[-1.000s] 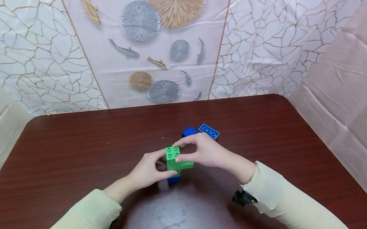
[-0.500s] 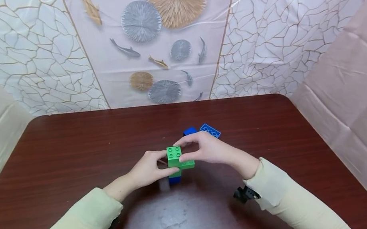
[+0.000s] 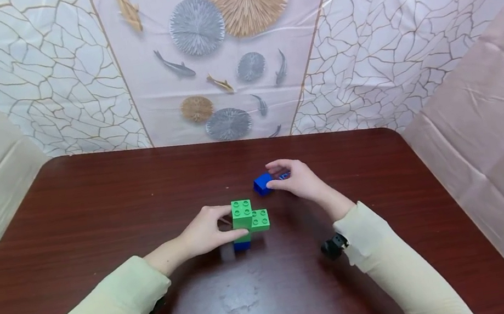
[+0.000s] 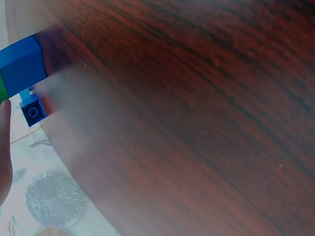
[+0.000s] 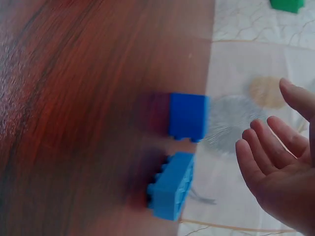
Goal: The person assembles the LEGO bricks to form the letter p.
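Observation:
My left hand (image 3: 205, 234) grips a stack of toy building bricks by its left side, thumb in front. Green bricks (image 3: 242, 215) form the upper part, and one green brick (image 3: 260, 220) sticks out to the right. A blue brick (image 3: 242, 246) sits at the bottom, larger in the left wrist view as the blue brick (image 4: 22, 65). Behind the stack, my right hand (image 3: 302, 181) hovers over two loose blue bricks, fingers parted and holding nothing. The square blue brick (image 5: 189, 116) and the longer light-blue brick (image 5: 172, 187) lie apart in the right wrist view.
The dark wooden table (image 3: 106, 214) has rounded far corners. A patterned cloth (image 3: 242, 97) hangs behind it, with pale cloth sides to left and right. Light reflects off the table's front part.
My right hand has left the green stack and moved back and to the right, over the loose blue bricks. My left hand stays on the stack.

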A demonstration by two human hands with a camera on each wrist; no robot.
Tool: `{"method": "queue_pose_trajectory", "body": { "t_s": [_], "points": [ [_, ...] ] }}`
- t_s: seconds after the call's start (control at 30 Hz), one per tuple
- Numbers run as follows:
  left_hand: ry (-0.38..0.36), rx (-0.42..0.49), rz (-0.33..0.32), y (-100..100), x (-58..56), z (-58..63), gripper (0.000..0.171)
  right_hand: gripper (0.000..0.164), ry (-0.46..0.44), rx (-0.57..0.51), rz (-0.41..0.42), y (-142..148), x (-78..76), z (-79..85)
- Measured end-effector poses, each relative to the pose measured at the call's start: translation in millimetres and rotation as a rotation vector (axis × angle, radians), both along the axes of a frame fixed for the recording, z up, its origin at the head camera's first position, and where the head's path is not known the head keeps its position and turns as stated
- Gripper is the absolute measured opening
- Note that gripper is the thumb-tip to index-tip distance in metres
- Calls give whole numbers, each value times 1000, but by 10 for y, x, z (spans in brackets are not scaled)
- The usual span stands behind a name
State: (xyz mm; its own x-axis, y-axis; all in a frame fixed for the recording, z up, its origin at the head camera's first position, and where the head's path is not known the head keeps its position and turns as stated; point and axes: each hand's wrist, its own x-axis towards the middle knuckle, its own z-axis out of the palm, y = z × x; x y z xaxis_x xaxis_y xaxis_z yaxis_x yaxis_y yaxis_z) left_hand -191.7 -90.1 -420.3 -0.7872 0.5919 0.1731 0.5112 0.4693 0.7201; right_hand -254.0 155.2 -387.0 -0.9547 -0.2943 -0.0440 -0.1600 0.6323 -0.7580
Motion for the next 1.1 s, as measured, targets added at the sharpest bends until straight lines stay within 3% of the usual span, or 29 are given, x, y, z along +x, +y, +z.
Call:
{"method": "queue_pose_trajectory", "body": {
  "t_s": [0.33,0.57,0.83,1.1],
  "points": [
    [-24,23,-8,-4,-7,-34,33,53,-26,101,-1,-51,-166,-238],
    [-5,18,-5,-1,-11,-33,32,53,-20,180,30,-111,-204,-297],
    [-5,18,0,-1,-11,-30,32,42,95,310,50,-174,-224,-368],
    [-18,8,3,5,-22,-27,32,42,67,347,60,-185,-212,-378]
  ]
}}
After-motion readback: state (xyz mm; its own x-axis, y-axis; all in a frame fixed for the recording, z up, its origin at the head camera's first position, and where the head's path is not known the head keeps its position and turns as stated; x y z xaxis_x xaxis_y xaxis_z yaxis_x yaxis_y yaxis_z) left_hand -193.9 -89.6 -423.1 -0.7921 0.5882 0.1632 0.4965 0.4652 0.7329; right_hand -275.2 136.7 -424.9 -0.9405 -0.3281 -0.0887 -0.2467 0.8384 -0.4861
